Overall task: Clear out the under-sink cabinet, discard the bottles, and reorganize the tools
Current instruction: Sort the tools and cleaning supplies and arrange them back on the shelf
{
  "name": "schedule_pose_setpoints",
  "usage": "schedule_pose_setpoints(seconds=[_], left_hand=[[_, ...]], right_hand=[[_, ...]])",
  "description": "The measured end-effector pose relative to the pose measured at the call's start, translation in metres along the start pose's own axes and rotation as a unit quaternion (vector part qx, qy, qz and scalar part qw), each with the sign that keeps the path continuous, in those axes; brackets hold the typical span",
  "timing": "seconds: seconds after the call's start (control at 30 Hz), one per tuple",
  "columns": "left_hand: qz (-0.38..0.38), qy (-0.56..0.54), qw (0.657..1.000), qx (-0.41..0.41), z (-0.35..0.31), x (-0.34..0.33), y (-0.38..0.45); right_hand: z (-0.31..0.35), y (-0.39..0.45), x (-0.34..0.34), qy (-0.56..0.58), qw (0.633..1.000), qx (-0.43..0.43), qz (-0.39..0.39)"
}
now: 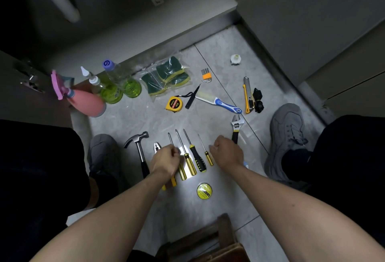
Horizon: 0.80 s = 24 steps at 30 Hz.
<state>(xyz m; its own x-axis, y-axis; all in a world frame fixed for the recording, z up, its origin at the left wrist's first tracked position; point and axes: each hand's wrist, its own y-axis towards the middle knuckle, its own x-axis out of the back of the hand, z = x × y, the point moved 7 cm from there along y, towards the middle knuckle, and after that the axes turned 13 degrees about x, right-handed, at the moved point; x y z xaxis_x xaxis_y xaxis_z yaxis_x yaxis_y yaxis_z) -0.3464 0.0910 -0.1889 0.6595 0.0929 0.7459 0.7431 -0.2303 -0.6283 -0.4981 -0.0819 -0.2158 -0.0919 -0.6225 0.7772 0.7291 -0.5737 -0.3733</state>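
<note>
1. Here the floor (218,49) is pale marbled tile with thin grout lines, dimly lit apart from one bright patch just below the screwdrivers (190,155).
2. Taking that row of four yellow-and-black screwdrivers as the landmark: the hammer (140,149) lies to its left, and the pliers (157,147) sit between hammer and screwdrivers.
3. The left hand (166,160) rests over the leftmost screwdriver's handle and the pliers, fingers curled; whether it grips either I cannot tell.
4. The right hand (227,152) is just right of the screwdrivers, fingers curled in a loose fist, apparently holding nothing.
5. The adjustable wrench (235,127) lies beyond that hand, up and right of the screwdrivers.
6. Above the screwdrivers lie a tape measure (174,104), a brush (218,101), a utility knife (246,95), hex keys (205,75) and bagged sponges (166,77).
7. Far up-left of the screwdrivers stand the pink spray bottle (83,99) and two green bottles (120,86), against the open cabinet's base (145,38).
8. A round yellow tin (204,191) lies just below the screwdrivers.
9. Grey shoes (286,140) flank the row on both sides.
</note>
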Motion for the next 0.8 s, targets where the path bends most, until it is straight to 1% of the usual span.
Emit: schedule_pose_setpoints(seconds=[0.07, 0.1, 0.13, 0.2, 0.27, 0.33, 0.47, 0.6, 0.67, 0.8], left_hand=[[0.000, -0.002, 1.000, 0.001, -0.010, 0.003, 0.003], [-0.001, -0.004, 1.000, 0.000, -0.015, 0.004, 0.005], [-0.001, -0.006, 1.000, -0.003, -0.020, 0.004, 0.007], [0.001, -0.014, 1.000, -0.009, -0.030, 0.004, 0.008], [0.008, -0.021, 1.000, -0.017, -0.038, 0.003, 0.010], [0.012, -0.018, 0.999, -0.027, -0.044, 0.002, 0.012], [0.015, -0.022, 0.999, -0.028, -0.052, -0.001, 0.021], [0.015, -0.032, 0.999, -0.027, -0.058, 0.000, 0.027], [0.016, -0.038, 0.999, -0.024, -0.059, 0.000, 0.030], [0.021, -0.046, 0.998, -0.021, -0.066, 0.001, 0.035]], right_hand=[[-0.013, 0.002, 0.021, -0.011, 0.997, -0.044, -0.067], [-0.021, 0.003, 0.030, -0.020, 0.993, -0.073, -0.089], [-0.030, 0.004, 0.037, -0.020, 0.989, -0.107, -0.096], [-0.047, 0.008, 0.038, 0.009, 0.984, -0.171, -0.057], [-0.058, 0.013, 0.034, 0.041, 0.978, -0.203, -0.004], [-0.059, 0.019, 0.033, 0.047, 0.982, -0.182, 0.014], [-0.043, 0.029, 0.026, 0.038, 0.997, -0.068, 0.018], [-0.019, 0.038, 0.010, 0.051, 0.998, 0.015, 0.043], [-0.012, 0.041, 0.004, 0.054, 0.997, 0.030, 0.049], [-0.014, 0.042, 0.003, 0.057, 0.996, 0.029, 0.058]])
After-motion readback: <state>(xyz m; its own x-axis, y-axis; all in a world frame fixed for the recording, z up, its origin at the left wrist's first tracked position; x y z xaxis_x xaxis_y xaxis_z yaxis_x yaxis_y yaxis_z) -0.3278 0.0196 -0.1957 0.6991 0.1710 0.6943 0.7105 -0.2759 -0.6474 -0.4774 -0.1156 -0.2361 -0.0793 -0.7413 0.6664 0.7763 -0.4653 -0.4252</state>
